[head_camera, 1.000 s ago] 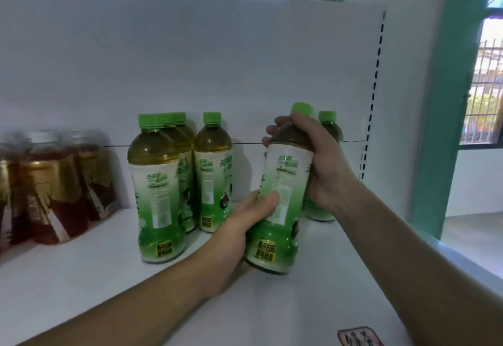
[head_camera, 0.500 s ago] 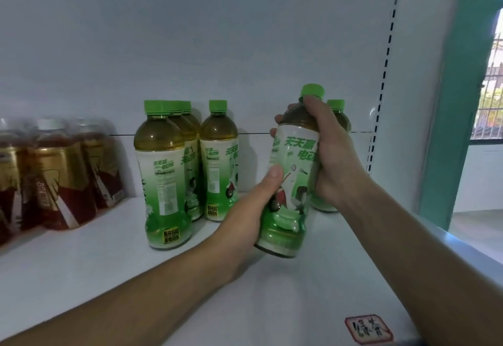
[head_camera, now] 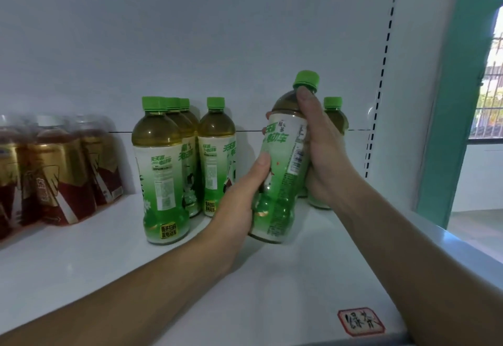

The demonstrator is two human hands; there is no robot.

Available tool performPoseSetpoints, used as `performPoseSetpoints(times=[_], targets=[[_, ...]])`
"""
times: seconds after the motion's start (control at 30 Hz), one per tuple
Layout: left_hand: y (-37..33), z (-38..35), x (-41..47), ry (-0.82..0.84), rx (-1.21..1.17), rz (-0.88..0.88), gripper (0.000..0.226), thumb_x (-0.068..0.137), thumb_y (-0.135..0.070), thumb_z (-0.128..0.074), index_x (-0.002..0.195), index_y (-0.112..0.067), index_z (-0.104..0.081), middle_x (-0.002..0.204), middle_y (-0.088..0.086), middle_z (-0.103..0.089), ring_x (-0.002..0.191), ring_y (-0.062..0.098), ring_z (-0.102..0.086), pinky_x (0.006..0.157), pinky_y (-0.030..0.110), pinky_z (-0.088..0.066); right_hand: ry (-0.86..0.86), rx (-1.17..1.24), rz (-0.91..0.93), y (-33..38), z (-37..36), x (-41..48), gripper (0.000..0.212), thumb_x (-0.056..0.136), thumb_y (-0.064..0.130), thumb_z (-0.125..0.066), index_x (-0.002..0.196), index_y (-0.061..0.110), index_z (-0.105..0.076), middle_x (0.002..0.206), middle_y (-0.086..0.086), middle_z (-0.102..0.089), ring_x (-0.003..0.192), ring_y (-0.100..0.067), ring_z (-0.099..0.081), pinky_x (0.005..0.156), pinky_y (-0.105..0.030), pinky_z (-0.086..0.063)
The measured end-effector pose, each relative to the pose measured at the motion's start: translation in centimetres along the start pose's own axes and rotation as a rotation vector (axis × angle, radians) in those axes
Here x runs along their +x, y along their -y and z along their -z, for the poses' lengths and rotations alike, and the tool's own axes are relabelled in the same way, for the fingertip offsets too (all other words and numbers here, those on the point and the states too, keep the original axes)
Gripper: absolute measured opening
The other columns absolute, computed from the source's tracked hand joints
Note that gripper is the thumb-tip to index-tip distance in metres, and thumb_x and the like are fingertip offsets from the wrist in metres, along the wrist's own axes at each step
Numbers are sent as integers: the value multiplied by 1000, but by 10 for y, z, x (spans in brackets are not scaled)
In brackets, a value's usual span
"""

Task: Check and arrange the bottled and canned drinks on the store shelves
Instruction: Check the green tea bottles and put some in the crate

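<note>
The white shelf (head_camera: 81, 269) carries three blurred red-and-gold bottles (head_camera: 60, 171) well left of the grips. Six green-capped bottles are there: a cluster of four (head_camera: 163, 171) just left of the left grip (head_camera: 239, 204), a rear bottle (head_camera: 336, 117) partly hidden behind the right grip (head_camera: 324, 160), and the tilted sixth bottle (head_camera: 283, 182), clasped by both. A small red-edged label (head_camera: 360, 321) lies nearer.

Clear glossy plastic bottle (head_camera: 283, 171), ribbed plastic cap (head_camera: 306, 81); smooth matt white shelf (head_camera: 81, 266).
</note>
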State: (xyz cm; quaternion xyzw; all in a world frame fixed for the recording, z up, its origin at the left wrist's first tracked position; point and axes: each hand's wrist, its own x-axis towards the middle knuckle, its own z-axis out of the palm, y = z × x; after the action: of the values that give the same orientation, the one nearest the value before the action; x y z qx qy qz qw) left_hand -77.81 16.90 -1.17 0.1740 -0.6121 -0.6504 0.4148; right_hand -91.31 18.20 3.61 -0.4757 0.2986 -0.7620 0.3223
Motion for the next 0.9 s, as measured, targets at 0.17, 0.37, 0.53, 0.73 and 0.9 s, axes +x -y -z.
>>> performPoseSetpoints(times=[0.17, 0.37, 0.53, 0.73, 0.9], targets=[[-3, 10, -5, 156, -233, 269, 67, 80, -69, -50, 103, -11, -76, 92, 18, -73, 70, 31, -69, 64, 37, -56, 169, 110, -206, 3, 3, -7, 55, 78, 59, -57, 91, 12, -81, 101, -10, -75, 90, -21, -72, 82, -38, -57], [2, 0, -2, 23, -44, 90, 45, 84, -63, -51, 100, -30, -77, 100, 2, -78, 90, 20, -74, 80, 38, -57, -41, -89, -16, -5, 4, 1, 80, 75, 58, -76, 134, 9, -55, 106, -6, -71, 93, -20, -70, 82, -41, -57], [-4, 12, -3, 98, -223, 290, 70, 72, -68, -57, 109, -10, -74, 89, 16, -73, 67, 29, -69, 60, 34, -55, 165, 101, -219, -5, 10, 1, 60, 82, 56, -67, 119, 8, -67, 108, -12, -70, 100, -26, -66, 96, -45, -51], [-1, 0, -3, 51, -56, 103, 41, 89, -57, -50, 103, -30, -78, 102, 0, -78, 90, 17, -75, 85, 39, -58, 1, -58, -33, -4, 7, 0, 72, 79, 52, -77, 130, 6, -58, 90, -4, -72, 80, -18, -70, 73, -37, -56], [-1, 9, -1, -38, -48, 120, 53, 78, -60, -57, 104, -19, -77, 92, 12, -77, 75, 26, -74, 68, 36, -59, 110, 14, -119, -6, 6, -1, 65, 84, 51, -67, 131, 7, -59, 108, -11, -70, 99, -24, -69, 88, -42, -55]])
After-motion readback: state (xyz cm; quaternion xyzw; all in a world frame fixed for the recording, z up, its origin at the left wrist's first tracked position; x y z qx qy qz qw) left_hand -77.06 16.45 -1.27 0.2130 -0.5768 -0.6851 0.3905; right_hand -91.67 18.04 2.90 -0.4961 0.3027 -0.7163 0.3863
